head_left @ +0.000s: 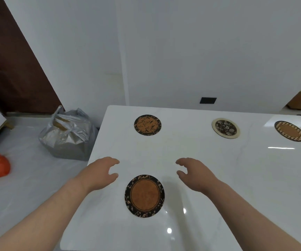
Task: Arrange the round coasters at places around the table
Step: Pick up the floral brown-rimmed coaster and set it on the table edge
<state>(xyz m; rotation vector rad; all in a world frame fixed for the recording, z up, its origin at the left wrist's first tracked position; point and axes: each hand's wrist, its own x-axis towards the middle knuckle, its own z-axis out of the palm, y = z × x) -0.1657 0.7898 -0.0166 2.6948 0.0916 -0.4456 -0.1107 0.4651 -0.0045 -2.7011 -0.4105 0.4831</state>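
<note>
Just nearward of the fingertips: one coaster between two empty hands

The near coaster [144,196], cork-brown with a dark leafy rim, lies flat on the white table [209,178], close to its near edge. Both hands are over the tabletop just beyond it, one on each side, so the coaster lies nearward of the fingers and in the gap between the wrists.

The left hand [100,171] has its fingers loosely curled, pointing right, and holds nothing. The right hand [194,172] mirrors it, fingers loosely curled and pointing left, also holding nothing. Whether either palm touches the table cannot be told.

Being round, the coaster has no long axis to line up with, so any point on its rim would serve. The left thumb [114,175] is just beside the coaster's far-left rim, and the right thumb [180,173] sits a little further from the far-right rim. The left hand therefore looks the nearer one for a nudge or a pick-up.

Three more coasters lie well apart along the far side: a branch-patterned coaster [147,125] at far left, a floral coaster [225,128] further right, and a checkered coaster [289,131] near the far right corner. With four spread out, the arrangement looks close to done.
</note>
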